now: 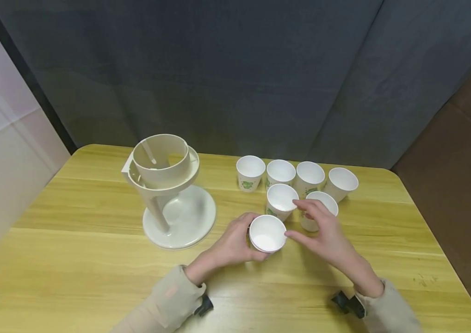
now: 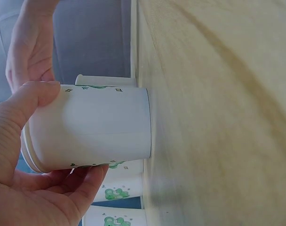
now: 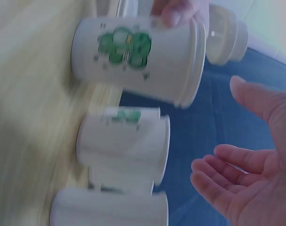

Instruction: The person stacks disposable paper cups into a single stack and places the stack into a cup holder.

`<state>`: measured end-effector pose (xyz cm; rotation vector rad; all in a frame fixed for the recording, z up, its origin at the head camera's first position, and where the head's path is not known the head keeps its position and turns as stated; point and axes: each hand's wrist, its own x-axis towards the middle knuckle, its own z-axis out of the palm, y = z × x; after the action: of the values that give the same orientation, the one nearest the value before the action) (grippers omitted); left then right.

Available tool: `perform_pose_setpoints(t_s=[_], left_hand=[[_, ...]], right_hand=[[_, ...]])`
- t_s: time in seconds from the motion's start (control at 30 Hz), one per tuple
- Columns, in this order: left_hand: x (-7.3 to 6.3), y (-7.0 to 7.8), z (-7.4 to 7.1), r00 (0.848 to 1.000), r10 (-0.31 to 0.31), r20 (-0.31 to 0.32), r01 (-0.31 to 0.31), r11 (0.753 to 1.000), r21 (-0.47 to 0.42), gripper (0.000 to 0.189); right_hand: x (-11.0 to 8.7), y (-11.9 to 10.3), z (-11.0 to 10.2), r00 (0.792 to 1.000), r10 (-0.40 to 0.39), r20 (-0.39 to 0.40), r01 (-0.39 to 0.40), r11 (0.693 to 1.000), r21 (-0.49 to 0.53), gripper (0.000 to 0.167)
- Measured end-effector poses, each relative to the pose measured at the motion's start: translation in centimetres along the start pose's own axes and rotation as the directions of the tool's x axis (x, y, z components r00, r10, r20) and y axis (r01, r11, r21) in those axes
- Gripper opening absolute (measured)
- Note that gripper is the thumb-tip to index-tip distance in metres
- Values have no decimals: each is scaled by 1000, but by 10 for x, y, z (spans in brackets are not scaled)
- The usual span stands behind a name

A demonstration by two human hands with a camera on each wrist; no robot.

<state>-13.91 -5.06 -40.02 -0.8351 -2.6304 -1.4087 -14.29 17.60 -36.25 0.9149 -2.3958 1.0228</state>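
Note:
My left hand point(image 1: 237, 243) grips a small stack of white paper cups point(image 1: 267, 233), its thumb on one side and fingers on the other. Two rims, one just above the other, show on the stack in the right wrist view, along with a green cartoon print. The stack's base is at or close to the tabletop. To its right, my right hand point(image 1: 325, 231) has its fingers spread and relaxed and holds nothing; in the right wrist view it is apart from the stack. Just behind the hands stand a paper cup point(image 1: 282, 199) and another cup point(image 1: 328, 201), the latter partly covered by the right hand.
Several more white cups stand in a back row, among them a left-end cup point(image 1: 250, 172) and a right-end cup point(image 1: 341, 182). A cream-coloured plastic stand point(image 1: 183, 217) with a round base and ring-shaped top is at left on the wooden table point(image 1: 73, 259). A dark curtain hangs behind.

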Motion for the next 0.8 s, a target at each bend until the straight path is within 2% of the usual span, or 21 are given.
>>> perform_pose_setpoints(t_s=[0.17, 0.4, 0.5, 0.67, 0.8], left_hand=[[0, 0, 0, 1000, -8, 5, 8, 1000, -9, 70], [0, -1, 0, 1000, -9, 12, 9, 1000, -9, 70], [0, -1, 0, 1000, -6, 12, 7, 1000, -6, 70], [0, -1, 0, 1000, -5, 9, 5, 1000, -9, 70], [0, -1, 0, 1000, 3, 3, -3, 1000, -6, 70]], right_hand=[[-4, 13, -11, 998, -4, -70, -2, 996, -88, 63], [-11, 31, -22, 987, 67, -146, -94, 978, -184, 62], [-12, 38, -24, 983, 70, -170, -106, 971, -216, 63], [-13, 48, -25, 978, 86, -191, -128, 967, -220, 68], [-13, 54, -24, 972, 154, -176, -190, 959, -211, 70]])
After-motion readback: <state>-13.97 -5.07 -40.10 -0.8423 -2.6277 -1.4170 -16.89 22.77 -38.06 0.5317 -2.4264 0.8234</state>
